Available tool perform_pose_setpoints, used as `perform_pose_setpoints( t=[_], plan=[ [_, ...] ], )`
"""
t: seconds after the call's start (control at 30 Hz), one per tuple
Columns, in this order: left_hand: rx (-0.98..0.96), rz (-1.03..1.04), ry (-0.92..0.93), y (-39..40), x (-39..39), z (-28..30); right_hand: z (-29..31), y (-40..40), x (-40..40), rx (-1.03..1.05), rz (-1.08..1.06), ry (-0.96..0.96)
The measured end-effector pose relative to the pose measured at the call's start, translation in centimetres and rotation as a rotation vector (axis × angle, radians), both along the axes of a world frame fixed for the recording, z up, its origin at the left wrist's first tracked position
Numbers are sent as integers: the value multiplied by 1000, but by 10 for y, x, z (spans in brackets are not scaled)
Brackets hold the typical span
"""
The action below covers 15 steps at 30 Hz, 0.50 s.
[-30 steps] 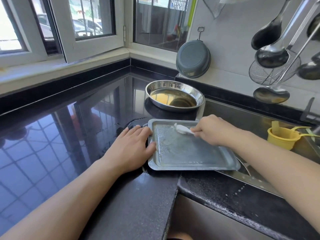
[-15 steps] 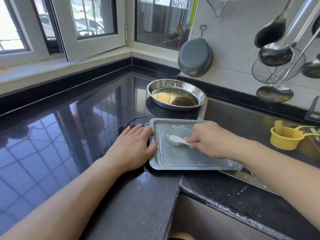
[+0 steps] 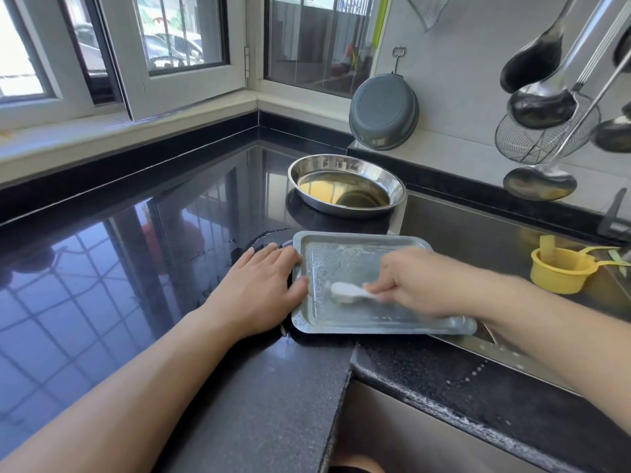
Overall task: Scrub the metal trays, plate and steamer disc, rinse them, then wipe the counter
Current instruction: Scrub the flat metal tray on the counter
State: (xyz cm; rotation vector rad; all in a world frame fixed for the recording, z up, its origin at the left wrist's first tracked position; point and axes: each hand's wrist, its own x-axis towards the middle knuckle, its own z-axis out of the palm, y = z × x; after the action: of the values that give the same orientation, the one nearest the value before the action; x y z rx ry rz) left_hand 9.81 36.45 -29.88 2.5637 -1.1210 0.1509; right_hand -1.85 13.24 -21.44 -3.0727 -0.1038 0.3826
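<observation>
Black glossy counter (image 3: 143, 254), window bars reflected in it. All places given relative to the rectangular metal tray (image 3: 345, 315), which lies flat at the counter's edge, its right end reaching over the sink (image 3: 478, 230).

Left of the tray: left hand (image 3: 254, 291) palm down on the counter, fingers straight and together, thumb pressed against the tray's left rim. It grips nothing.

On the tray: soapy film across the bottom. White brush (image 3: 348, 291), head down on the tray's floor, blurred.

Over the tray's right half: right hand (image 3: 433, 285), fingers curled round the brush handle.

Behind the tray: round steel plate (image 3: 346, 186), upright on the counter, apart from the tray. Further behind, a grey basin (image 3: 384, 112) hangs on the wall.

Right of the tray: yellow cup (image 3: 560, 269) in the sink. Above it, ladles (image 3: 543, 100) and a wire skimmer (image 3: 532, 138) hang.
</observation>
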Motion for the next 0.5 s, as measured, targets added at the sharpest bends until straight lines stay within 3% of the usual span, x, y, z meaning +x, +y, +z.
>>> perform_pose_setpoints(
  t=[0.1,0.3,0.5],
  plan=[
    [8,8,9,0,1,-1,5,-28,13,-50,-185,-86],
    [1,-3,-2,-1,0,1,-2,5,-12,92,80,51],
    [-3,2,21,0,1,-2,-2,-23,3,54,-47,-53]
  ],
)
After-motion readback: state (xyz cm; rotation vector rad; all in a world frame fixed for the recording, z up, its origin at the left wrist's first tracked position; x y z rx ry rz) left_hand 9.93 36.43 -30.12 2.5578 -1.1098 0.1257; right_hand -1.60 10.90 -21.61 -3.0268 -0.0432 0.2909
